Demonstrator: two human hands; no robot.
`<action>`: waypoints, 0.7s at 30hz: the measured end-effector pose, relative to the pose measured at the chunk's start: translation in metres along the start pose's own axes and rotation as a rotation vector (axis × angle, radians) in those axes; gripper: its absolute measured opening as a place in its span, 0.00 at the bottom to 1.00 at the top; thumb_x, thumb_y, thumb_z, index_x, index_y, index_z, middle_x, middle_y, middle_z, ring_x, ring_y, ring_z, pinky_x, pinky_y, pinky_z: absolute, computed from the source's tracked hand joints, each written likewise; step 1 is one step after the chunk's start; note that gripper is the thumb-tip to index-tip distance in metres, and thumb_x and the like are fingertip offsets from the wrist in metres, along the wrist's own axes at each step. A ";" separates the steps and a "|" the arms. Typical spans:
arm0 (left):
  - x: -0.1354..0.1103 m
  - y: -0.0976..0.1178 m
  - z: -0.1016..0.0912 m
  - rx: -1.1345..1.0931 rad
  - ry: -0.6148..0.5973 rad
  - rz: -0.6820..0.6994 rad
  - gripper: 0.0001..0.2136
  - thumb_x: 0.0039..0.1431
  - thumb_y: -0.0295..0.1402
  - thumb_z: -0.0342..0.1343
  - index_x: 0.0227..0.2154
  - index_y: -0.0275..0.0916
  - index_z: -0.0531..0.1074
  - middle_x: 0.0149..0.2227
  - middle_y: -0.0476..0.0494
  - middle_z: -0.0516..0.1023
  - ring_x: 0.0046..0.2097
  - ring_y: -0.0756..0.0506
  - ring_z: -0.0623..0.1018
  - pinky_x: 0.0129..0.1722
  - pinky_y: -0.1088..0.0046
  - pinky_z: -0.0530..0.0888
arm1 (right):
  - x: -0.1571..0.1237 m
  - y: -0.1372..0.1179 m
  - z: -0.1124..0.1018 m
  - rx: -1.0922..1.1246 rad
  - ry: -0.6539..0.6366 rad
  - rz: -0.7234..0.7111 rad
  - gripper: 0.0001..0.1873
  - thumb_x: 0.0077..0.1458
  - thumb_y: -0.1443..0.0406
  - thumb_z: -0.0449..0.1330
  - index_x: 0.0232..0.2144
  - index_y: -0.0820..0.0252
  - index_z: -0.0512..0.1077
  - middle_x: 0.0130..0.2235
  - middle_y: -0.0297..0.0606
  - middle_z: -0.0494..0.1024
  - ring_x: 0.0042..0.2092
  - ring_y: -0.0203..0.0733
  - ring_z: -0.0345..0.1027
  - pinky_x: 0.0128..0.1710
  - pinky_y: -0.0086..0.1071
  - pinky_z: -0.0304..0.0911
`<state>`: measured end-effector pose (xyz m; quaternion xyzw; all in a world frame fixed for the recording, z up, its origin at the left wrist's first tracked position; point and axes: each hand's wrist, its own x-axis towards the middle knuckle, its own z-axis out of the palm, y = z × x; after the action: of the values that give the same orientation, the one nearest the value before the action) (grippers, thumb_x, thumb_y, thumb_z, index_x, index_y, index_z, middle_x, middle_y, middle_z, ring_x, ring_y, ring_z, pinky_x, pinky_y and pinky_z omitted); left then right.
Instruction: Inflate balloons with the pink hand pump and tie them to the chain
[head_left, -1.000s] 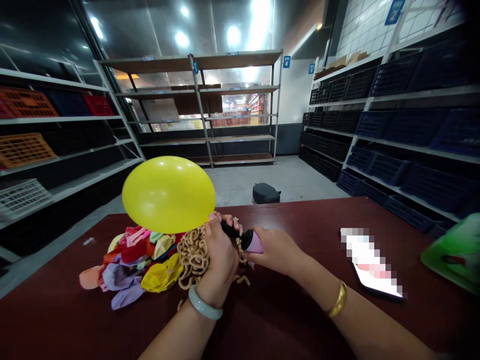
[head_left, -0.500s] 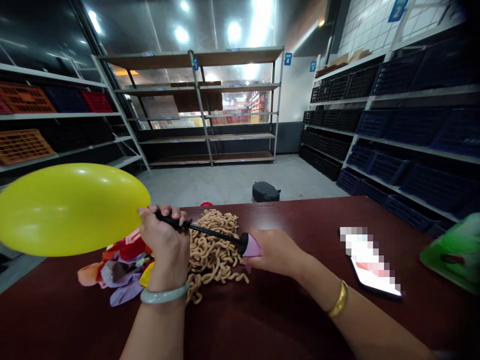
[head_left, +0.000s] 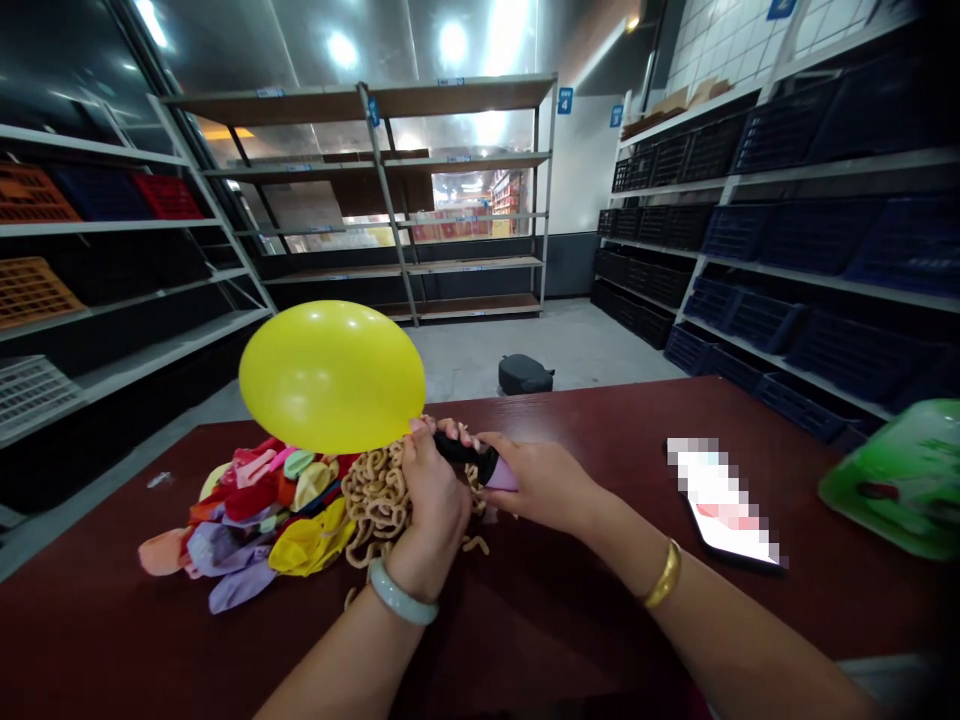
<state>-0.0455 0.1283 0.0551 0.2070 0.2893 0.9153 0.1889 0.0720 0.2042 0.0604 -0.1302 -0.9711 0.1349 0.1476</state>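
Observation:
An inflated yellow balloon [head_left: 332, 377] sits to the left of the hand pump, its neck at the fingers of my left hand [head_left: 435, 480]. That hand is closed around the pump's black end and the balloon's neck. My right hand [head_left: 544, 483] grips the purple body of the balloon pump [head_left: 502, 474]. The pump is pushed together, its black rod no longer showing between my hands. Below and behind my left hand lies a heap of tan, curly snack-like pieces [head_left: 379, 495], partly hidden by the hand. Limp, uninflated balloons [head_left: 247, 500] in many colours are piled on its left.
A phone [head_left: 724, 510] with a lit, blurred screen rests on the dark red table [head_left: 585, 630]. Beside it, at the right, is a green and white plastic package [head_left: 900, 480]. A dark grey bag-like object [head_left: 526, 374] sits on the floor beyond. Shelves with crates line both sides.
My left hand has moved right towards my right hand, carrying the yellow balloon with it. The pump has gone from drawn out to pushed in, and the view has shifted slightly.

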 end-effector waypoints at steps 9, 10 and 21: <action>0.006 0.006 -0.004 0.038 0.126 0.035 0.09 0.59 0.36 0.54 0.28 0.38 0.64 0.26 0.50 0.69 0.28 0.51 0.71 0.35 0.73 0.70 | 0.000 -0.007 0.002 -0.138 0.042 -0.012 0.28 0.59 0.54 0.55 0.60 0.47 0.57 0.51 0.42 0.72 0.42 0.46 0.72 0.38 0.35 0.62; 0.007 0.007 -0.004 0.032 0.139 0.020 0.08 0.59 0.35 0.55 0.29 0.37 0.65 0.26 0.50 0.70 0.28 0.51 0.72 0.35 0.74 0.70 | 0.000 -0.007 0.001 -0.144 0.045 -0.013 0.27 0.59 0.54 0.55 0.60 0.48 0.58 0.51 0.42 0.71 0.43 0.46 0.72 0.38 0.35 0.62; 0.041 0.037 -0.023 -0.039 0.324 0.055 0.05 0.56 0.28 0.54 0.26 0.36 0.66 0.27 0.47 0.77 0.34 0.51 0.78 0.42 0.73 0.72 | 0.003 0.007 -0.003 -0.169 0.033 -0.015 0.25 0.61 0.52 0.52 0.57 0.51 0.60 0.50 0.42 0.72 0.42 0.46 0.72 0.37 0.35 0.60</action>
<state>-0.0992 0.1089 0.0710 0.0606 0.2923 0.9470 0.1187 0.0723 0.2121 0.0622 -0.1371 -0.9774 0.0492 0.1533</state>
